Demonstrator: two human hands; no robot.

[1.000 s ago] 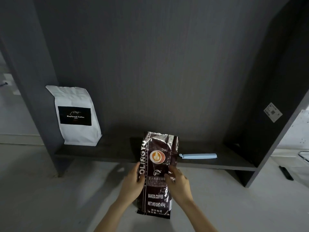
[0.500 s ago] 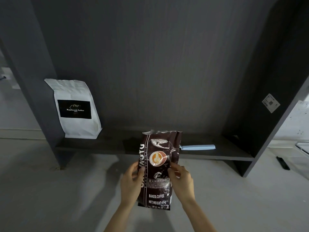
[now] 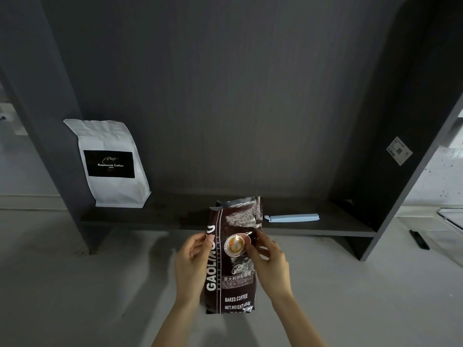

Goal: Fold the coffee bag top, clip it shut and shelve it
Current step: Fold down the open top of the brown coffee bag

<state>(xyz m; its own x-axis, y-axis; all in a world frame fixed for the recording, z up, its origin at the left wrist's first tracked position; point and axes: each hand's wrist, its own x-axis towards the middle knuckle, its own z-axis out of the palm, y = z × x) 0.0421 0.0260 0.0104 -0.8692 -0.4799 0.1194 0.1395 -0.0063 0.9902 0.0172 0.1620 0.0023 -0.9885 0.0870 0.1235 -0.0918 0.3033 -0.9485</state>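
Grey floor; coffee bag (image 3: 231,261) upright between left hand (image 3: 191,265), right hand (image 3: 270,265)

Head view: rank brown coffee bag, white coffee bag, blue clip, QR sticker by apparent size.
1-2. brown coffee bag and white coffee bag: similar apparent area; the brown one is held closer to the camera, so no ranking.
3. blue clip, on the shelf.
4. QR sticker, smallest.
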